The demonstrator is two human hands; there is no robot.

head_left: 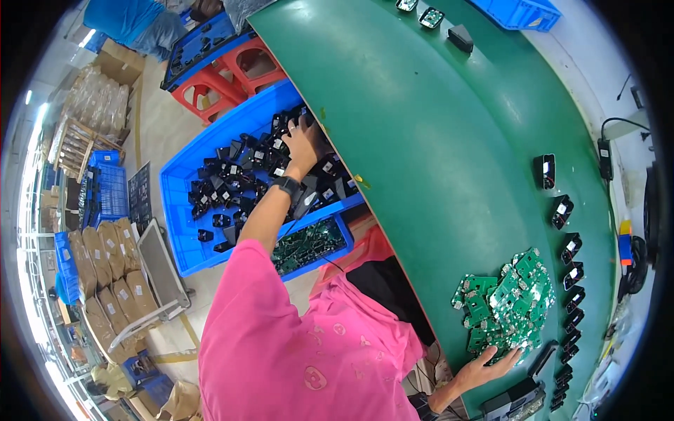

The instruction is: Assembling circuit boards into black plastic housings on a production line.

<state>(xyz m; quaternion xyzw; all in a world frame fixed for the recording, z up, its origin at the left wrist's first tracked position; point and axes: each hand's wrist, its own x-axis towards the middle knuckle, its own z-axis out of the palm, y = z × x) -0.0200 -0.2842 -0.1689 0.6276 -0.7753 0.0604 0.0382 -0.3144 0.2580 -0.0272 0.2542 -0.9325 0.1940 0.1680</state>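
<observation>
My left hand [302, 146], with a dark watch [286, 185] on its wrist, reaches into a large blue bin [184, 242] at the left. Its fingers are spread over a heap of black plastic housings [228, 182] near the bin's table side. At the lower right, my right hand [486, 370] rests on the green table [393, 140], fingers apart. Its fingertips touch the near edge of a pile of green circuit boards [516, 298]. Neither hand visibly grips a piece.
Black housings [571, 245] stand in a row along the table's right side. Larger black parts [516, 400] lie beside my right hand. A smaller blue crate of circuit boards [309, 245] sits below the bin. Red stools [210, 91] and a trolley [161, 263] stand at the left.
</observation>
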